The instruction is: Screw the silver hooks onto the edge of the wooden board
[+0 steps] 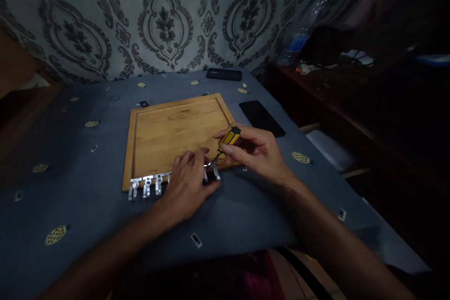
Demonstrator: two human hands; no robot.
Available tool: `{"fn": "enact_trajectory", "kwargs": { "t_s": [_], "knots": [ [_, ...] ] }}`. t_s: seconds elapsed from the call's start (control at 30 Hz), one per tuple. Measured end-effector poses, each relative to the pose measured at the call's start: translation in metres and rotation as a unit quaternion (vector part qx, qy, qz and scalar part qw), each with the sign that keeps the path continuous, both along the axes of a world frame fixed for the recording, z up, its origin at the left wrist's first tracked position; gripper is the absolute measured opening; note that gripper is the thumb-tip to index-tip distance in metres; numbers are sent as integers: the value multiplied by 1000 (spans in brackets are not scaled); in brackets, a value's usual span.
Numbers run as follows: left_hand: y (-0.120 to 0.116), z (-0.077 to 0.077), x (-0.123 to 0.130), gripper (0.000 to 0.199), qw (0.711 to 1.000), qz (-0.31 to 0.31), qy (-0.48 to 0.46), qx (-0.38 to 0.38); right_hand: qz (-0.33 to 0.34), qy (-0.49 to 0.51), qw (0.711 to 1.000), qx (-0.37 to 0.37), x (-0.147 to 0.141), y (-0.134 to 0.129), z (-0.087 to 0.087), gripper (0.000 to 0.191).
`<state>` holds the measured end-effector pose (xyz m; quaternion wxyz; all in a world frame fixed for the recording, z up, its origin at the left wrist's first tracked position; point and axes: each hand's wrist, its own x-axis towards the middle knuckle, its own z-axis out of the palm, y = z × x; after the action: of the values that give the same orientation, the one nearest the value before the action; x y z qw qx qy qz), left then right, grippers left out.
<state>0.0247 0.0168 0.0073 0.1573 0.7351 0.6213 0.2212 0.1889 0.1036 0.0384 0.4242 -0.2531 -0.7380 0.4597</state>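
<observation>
We look from the head, forward and down over the tabletop (87,150) at close range. Our single view also takes in the patterned wall (207,23) behind it.

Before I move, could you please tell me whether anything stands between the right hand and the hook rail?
Only the screwdriver in the right hand, its tip near the right end of the hook rail; the left hand covers the rail's middle, beside that path.

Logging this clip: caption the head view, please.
Hands steady a metal hook rail and angle a yellow-black screwdriver at a wooden board.
</observation>
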Motion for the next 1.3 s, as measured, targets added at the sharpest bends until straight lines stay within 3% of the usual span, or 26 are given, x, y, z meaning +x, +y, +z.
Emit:
{"fn": "enact_trajectory", "kwargs": {
  "t_s": [0.1,0.3,0.43,0.53,0.83,1.07,1.3],
  "knots": [
    [0,0,0,61,1000,1,0,-2,-20,-3,998,62,0,2,0,29],
    [0,-2,0,56,1000,0,4,10,-148,-1,975,168,-7,-6,-11,36],
    [1,-2,-1,60,1000,-3,0,9,-193,41,969,150,-5,-11,-14,23],
    [1,-2,-2,61,1000,-6,-6,8,-229,37,965,124,-3,-9,-17,26],
    [0,-2,-1,60,1000,-5,-1,13,-197,-23,974,105,-6,-5,-19,35],
    [0,-4,-1,59,1000,-8,4,19,-194,-48,964,177,-7,-4,-21,34],
    [-3,1,-1,62,1000,-4,6,15,-184,-36,961,203,-9,-5,-20,38]
  ]
}}
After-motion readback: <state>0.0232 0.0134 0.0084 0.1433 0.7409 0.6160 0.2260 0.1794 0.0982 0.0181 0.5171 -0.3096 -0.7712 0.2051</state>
